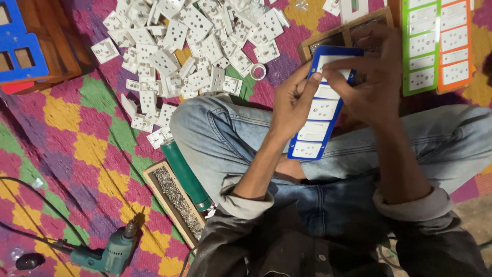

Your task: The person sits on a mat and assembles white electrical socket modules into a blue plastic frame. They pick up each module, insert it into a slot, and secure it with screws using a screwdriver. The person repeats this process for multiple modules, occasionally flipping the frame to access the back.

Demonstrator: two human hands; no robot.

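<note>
A long blue switchboard frame with white switch and socket modules set in it lies tilted over my lap. My left hand grips its left edge, thumb on the upper modules. My right hand covers the frame's top end, fingers pressing a white module there. Both forearms come up from grey rolled sleeves over my blue jeans.
A heap of loose white socket modules covers the colourful mat ahead. A wooden box of screws and a green cylinder lie by my left knee, a green electric drill lower left. Green and orange filled frames stand upper right, blue frames upper left.
</note>
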